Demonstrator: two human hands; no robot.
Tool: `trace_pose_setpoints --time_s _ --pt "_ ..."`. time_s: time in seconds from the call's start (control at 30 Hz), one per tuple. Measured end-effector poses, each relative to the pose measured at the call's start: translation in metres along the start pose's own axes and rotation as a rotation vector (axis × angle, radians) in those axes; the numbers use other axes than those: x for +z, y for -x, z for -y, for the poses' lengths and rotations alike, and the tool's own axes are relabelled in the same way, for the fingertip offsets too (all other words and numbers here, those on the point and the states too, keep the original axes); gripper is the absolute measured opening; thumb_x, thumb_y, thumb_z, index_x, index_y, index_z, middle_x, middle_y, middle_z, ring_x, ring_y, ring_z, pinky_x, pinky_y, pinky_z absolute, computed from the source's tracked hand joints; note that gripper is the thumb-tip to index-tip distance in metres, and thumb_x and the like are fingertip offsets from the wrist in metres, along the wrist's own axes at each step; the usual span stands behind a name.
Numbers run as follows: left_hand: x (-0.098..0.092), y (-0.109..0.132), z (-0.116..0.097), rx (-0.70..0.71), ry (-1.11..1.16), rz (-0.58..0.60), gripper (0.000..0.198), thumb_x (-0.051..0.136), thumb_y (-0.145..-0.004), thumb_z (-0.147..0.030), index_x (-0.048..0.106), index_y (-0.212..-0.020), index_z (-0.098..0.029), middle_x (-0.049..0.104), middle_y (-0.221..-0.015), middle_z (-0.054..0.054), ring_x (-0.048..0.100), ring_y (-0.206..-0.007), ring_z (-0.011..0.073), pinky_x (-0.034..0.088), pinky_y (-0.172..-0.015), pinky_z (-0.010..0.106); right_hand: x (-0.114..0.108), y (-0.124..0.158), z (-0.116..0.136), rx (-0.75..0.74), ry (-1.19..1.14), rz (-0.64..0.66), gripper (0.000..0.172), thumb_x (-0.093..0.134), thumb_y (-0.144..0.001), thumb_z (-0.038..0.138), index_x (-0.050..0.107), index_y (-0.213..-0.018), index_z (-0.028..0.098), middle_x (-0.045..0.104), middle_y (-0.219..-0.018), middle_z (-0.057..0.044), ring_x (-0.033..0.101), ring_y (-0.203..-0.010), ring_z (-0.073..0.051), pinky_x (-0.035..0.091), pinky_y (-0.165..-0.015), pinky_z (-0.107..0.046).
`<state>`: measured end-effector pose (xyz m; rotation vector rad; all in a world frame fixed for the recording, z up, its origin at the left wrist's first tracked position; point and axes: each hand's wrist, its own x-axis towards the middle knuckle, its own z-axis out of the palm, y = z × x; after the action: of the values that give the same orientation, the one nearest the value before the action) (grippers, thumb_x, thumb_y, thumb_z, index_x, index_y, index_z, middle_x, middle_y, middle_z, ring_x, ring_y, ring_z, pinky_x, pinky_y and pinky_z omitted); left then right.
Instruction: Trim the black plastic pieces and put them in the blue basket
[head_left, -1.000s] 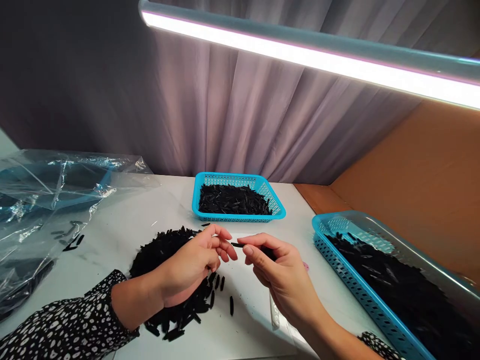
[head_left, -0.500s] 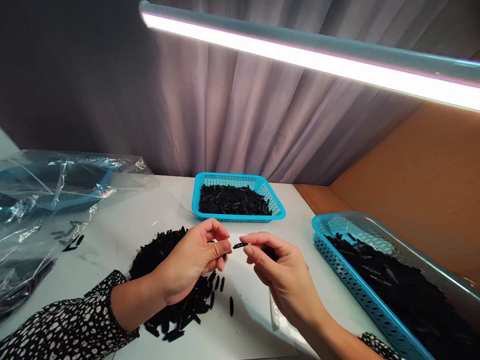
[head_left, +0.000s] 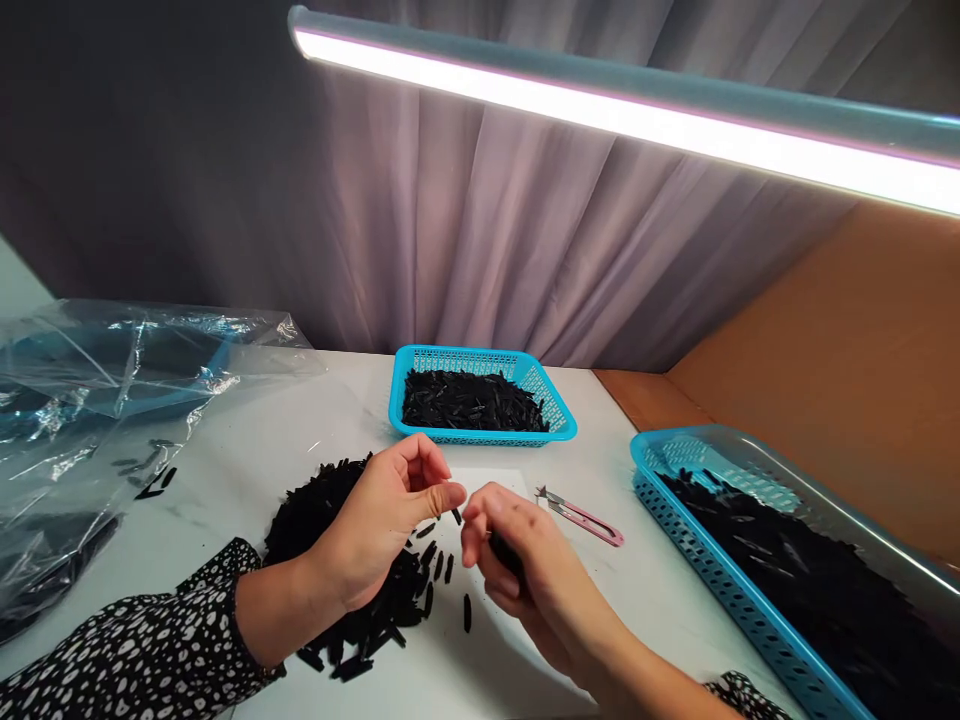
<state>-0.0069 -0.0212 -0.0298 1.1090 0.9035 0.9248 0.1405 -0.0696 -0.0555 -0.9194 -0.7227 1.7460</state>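
Observation:
My left hand (head_left: 394, 525) is closed in a pinch, with a small black strip (head_left: 457, 516) showing just under its thumb tip. Close against it, my right hand (head_left: 529, 565) has curled fingers around a dark bunch of black pieces (head_left: 506, 556) in its palm. The fingertips of both hands nearly meet, and what lies between them is partly hidden. A heap of black strips (head_left: 311, 515) spreads behind and below my left hand, with a loose strip (head_left: 467, 613) apart from it.
A blue basket (head_left: 487, 438) of black strips stands at the back. Another blue basket (head_left: 720, 590) of black pieces is on the right, under clear plastic. Pink-handled snips (head_left: 589, 522) lie beyond my right hand. Clear plastic bag (head_left: 150, 350) at left; lamp (head_left: 600, 105) overhead.
My right hand has moved left and turned inward to my left hand, its fingers curling. The strip at its fingertips is now out of sight. The pink snips have come into view.

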Motion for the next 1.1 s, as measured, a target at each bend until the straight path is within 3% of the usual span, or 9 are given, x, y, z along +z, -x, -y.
trace_pose_setpoints --time_s 0.17,0.27,0.43,0.57,0.77,0.87,0.97,1.1 --pt "0.001 0.001 0.002 -0.006 -0.023 0.043 0.031 0.083 -0.067 -0.028 0.053 -0.070 -0.019 0.053 -0.065 -0.005 0.045 -0.068 0.0122 0.035 -0.066 0.026 -0.001 -0.002 -0.006 -0.010 0.037 -0.037 0.034 0.086 -0.068 0.042 0.065 -0.075 0.016 0.059 -0.057 0.004 0.020 -0.039 -0.001 0.009 -0.039 -0.020" --pt "0.001 0.003 -0.002 -0.044 -0.037 0.032 0.008 0.065 -0.078 -0.020 0.057 -0.079 -0.019 0.059 -0.076 -0.002 0.045 -0.074 0.0136 0.034 -0.070 0.028 -0.007 -0.004 -0.004 -0.115 0.069 -0.103 0.033 0.086 -0.068 0.042 0.068 -0.071 0.015 0.059 -0.057 0.003 0.020 -0.040 -0.001 0.011 -0.040 -0.021" --pt "-0.003 0.003 -0.005 -0.147 0.047 0.036 0.032 0.046 -0.060 -0.001 0.057 -0.084 -0.020 0.060 -0.087 0.000 0.048 -0.089 0.0154 0.035 -0.078 0.030 -0.014 -0.006 0.002 -0.178 0.108 -0.147 0.039 0.083 -0.070 0.051 0.071 -0.068 0.014 0.058 -0.057 0.001 0.021 -0.041 -0.002 0.011 -0.040 -0.022" --pt "-0.002 0.000 -0.003 -0.150 0.055 0.062 0.026 0.051 -0.069 -0.001 0.057 -0.085 -0.020 0.063 -0.091 0.001 0.053 -0.096 0.0167 0.037 -0.088 0.032 -0.014 -0.004 0.006 -0.185 0.090 -0.150 0.042 0.084 -0.068 0.053 0.070 -0.066 0.014 0.055 -0.055 0.002 0.021 -0.041 -0.001 0.011 -0.040 -0.021" --pt "0.002 0.000 -0.004 -0.128 0.071 0.079 0.005 0.064 -0.086 -0.018 0.060 -0.090 -0.018 0.065 -0.102 0.003 0.065 -0.102 0.0164 0.042 -0.099 0.033 -0.014 -0.004 0.009 -0.217 0.094 -0.143 0.041 0.084 -0.069 0.052 0.067 -0.063 0.015 0.047 -0.051 0.005 0.019 -0.041 -0.001 0.012 -0.040 -0.021" --pt "0.001 0.000 -0.004 -0.098 0.094 0.035 0.017 0.072 -0.083 -0.024 0.057 -0.091 -0.019 0.066 -0.096 0.000 0.070 -0.095 0.0155 0.048 -0.096 0.031 -0.015 -0.005 0.010 -0.267 0.147 -0.153 0.038 0.084 -0.070 0.049 0.069 -0.065 0.015 0.046 -0.050 0.006 0.019 -0.041 -0.002 0.013 -0.039 -0.021" --pt "0.000 -0.001 -0.005 -0.070 0.063 0.001 0.028 0.079 -0.077 -0.031 0.056 -0.086 -0.019 0.065 -0.079 -0.003 0.072 -0.075 0.0141 0.053 -0.077 0.027 -0.017 -0.005 0.010 -0.334 0.244 -0.169 0.031 0.082 -0.073 0.046 0.073 -0.072 0.016 0.047 -0.050 0.006 0.021 -0.042 -0.003 0.015 -0.040 -0.021" --pt "0.001 -0.001 -0.009 -0.004 0.010 0.015 0.034 0.083 -0.071 -0.040 0.058 -0.073 -0.017 0.067 -0.065 -0.002 0.061 -0.054 0.0093 0.045 -0.053 0.021 -0.017 -0.001 0.012 -0.432 0.409 -0.219 0.022 0.078 -0.076 0.039 0.076 -0.080 0.018 0.059 -0.059 0.001 0.029 -0.045 -0.005 0.019 -0.040 -0.022"
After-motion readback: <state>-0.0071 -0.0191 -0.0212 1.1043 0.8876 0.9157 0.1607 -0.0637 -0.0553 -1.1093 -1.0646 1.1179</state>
